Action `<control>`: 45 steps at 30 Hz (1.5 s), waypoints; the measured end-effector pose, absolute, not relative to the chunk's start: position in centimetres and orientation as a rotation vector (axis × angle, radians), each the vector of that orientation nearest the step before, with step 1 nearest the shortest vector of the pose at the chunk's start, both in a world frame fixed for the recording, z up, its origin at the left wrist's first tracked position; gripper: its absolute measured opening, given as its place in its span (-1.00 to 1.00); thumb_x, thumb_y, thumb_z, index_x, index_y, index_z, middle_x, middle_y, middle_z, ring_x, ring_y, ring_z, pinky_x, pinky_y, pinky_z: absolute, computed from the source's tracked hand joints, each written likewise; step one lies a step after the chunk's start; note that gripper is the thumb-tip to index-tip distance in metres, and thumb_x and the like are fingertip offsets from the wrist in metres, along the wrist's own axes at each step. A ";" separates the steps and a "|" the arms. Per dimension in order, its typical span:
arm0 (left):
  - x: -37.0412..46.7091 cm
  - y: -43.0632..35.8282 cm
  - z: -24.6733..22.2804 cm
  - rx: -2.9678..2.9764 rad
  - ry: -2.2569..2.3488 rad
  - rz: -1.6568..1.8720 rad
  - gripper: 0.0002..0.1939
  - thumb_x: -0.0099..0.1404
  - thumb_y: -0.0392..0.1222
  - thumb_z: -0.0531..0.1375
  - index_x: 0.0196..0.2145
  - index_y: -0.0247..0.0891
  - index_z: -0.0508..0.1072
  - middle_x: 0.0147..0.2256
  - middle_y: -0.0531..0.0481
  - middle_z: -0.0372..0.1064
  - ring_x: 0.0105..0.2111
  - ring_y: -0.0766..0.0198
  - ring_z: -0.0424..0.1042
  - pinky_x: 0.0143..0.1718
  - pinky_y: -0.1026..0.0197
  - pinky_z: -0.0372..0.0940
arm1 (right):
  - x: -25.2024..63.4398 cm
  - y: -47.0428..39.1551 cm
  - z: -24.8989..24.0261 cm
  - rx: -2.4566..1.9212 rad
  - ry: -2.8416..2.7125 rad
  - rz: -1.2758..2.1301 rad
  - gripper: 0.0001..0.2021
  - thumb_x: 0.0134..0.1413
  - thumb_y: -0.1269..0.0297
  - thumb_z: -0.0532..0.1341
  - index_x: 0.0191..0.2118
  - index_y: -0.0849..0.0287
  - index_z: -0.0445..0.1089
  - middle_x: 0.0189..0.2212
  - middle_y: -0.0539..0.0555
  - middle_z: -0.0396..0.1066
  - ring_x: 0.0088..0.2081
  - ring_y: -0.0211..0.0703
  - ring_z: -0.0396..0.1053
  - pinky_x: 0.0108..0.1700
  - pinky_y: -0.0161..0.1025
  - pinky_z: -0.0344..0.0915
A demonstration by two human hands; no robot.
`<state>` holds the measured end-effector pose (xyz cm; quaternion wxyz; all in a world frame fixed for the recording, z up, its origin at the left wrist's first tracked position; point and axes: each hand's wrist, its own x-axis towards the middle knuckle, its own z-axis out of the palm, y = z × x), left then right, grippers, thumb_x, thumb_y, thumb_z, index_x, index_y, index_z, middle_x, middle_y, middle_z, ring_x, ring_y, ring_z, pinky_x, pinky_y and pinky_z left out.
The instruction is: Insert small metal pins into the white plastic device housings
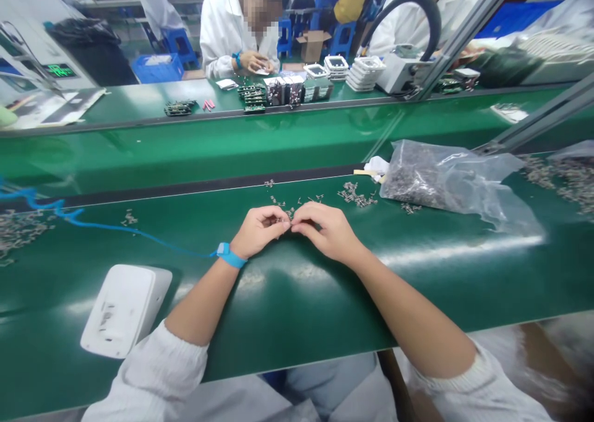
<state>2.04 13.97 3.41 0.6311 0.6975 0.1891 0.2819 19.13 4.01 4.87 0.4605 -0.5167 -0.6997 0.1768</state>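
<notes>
My left hand [260,229], with a blue wrist strap [231,255], is closed in a pinch over the green bench. Small metal parts [279,220] show between its thumb and fingers. The fingertips of my right hand [325,227] are pinched together and meet those of the left; what they grip is too small to make out. Just beyond the hands lie several loose metal pieces of the same look, and a bigger scatter of small metal parts [356,195] is to the right of them.
A clear plastic bag [417,177] of small parts lies at right, more loose parts [21,233] at far left. A white device housing [121,310] stands near my left forearm, under a coiled blue cord [60,208]. Across the green conveyor, a person [241,38] works beside stacked circuit boards [252,96].
</notes>
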 end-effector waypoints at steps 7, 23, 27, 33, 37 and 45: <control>2.3 14.1 3.0 1.717 0.390 0.831 -0.84 0.22 -0.12 0.33 -0.39 -0.28 0.56 -0.46 0.01 0.42 -0.51 0.40 0.33 -0.48 0.31 0.26 | 18.0 4.1 5.0 -1.269 -1.045 1.197 -0.65 0.04 0.00 0.36 -0.43 0.19 0.33 -0.55 -0.03 0.37 -0.64 -0.39 0.18 -0.59 -0.38 0.05; 2.5 14.0 2.8 1.990 0.310 0.985 -0.91 0.27 -0.18 0.30 -0.34 -0.16 0.63 -0.39 -0.03 0.55 -0.38 0.29 0.48 -0.32 0.22 0.38 | 17.2 3.4 5.9 -0.937 -0.353 1.887 -0.77 0.09 0.27 0.27 -0.43 0.17 0.18 -0.66 -0.22 0.05 -0.73 -0.53 -0.21 -0.65 -0.47 -0.18; 2.3 14.1 2.7 1.896 0.275 0.957 -0.94 0.23 -0.17 0.34 -0.36 -0.16 0.63 -0.39 -0.04 0.55 -0.40 0.30 0.46 -0.35 0.22 0.37 | 17.2 3.3 6.2 -0.953 -0.334 1.956 -0.79 0.16 0.27 0.18 -0.45 0.16 0.16 -0.67 -0.22 0.01 -0.74 -0.51 -0.25 -0.68 -0.47 -0.21; 2.5 14.2 3.0 1.796 0.235 0.906 -0.95 0.21 -0.18 0.36 -0.37 -0.18 0.62 -0.42 -0.02 0.52 -0.39 0.32 0.44 -0.35 0.24 0.34 | 17.4 3.4 6.1 -1.006 -0.396 1.954 -0.70 0.20 0.15 0.19 -0.47 0.14 0.12 -0.69 -0.22 -0.03 -0.72 -0.50 -0.27 -0.69 -0.46 -0.25; 2.7 14.1 2.8 1.728 0.349 0.963 -0.89 0.19 -0.14 0.37 -0.39 -0.22 0.59 -0.43 0.00 0.47 -0.41 0.34 0.40 -0.35 0.25 0.31 | 17.3 4.0 5.5 -1.125 -0.734 1.582 -0.63 0.24 -0.02 0.14 -0.43 0.16 0.20 -0.62 -0.11 0.15 -0.67 -0.44 0.00 -0.63 -0.44 -0.08; 2.8 14.0 2.5 1.535 0.517 0.936 -0.79 0.16 -0.10 0.38 -0.42 -0.28 0.50 -0.45 0.05 0.42 -0.46 0.39 0.37 -0.38 0.29 0.31 | 17.8 3.9 3.1 -1.470 -1.769 -0.023 -0.77 0.24 0.33 0.20 0.00 0.13 0.30 -0.19 0.12 0.44 -0.31 -0.18 0.39 -0.25 -0.20 0.33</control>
